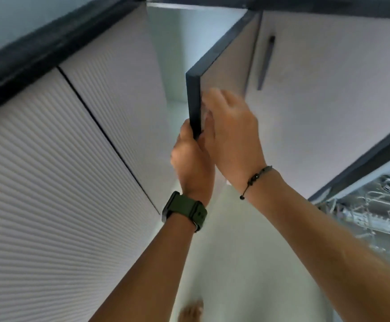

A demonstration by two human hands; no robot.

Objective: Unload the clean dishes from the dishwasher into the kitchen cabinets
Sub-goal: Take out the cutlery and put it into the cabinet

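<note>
Dark door edge (194,105) (ajar) gripped by both hands.

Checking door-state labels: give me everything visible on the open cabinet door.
The cabinet door is a flat panel, pale matte face, dark edge band, no handle visible on it. It stands partly open, swung out from a pale interior. The left hand grips its lower corner edge; the right hand holds the face beside it.
</note>
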